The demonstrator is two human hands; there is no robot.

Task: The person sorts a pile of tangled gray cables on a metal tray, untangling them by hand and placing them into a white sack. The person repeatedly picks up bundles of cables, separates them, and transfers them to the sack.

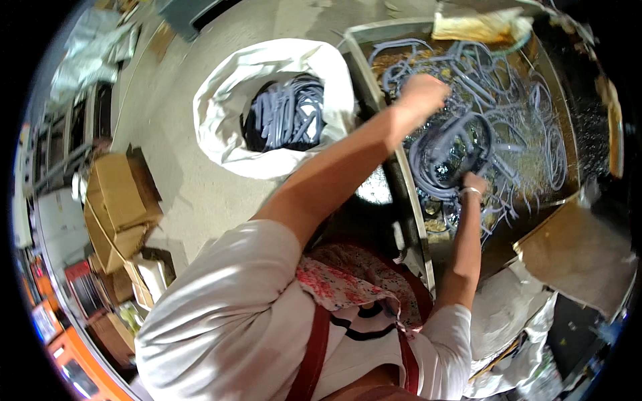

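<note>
1 oval grey tubing coil [424, 175] in trough [391, 25], long axis slanting far-right, my right hand [475, 182] at its near-right edge, left hand [424, 92] blurred over tangled tubing [478, 83], can't tell either grip, white sack [221, 107] holding bundled tubing [286, 110], trough rim between, concrete floor [167, 113] left
</note>
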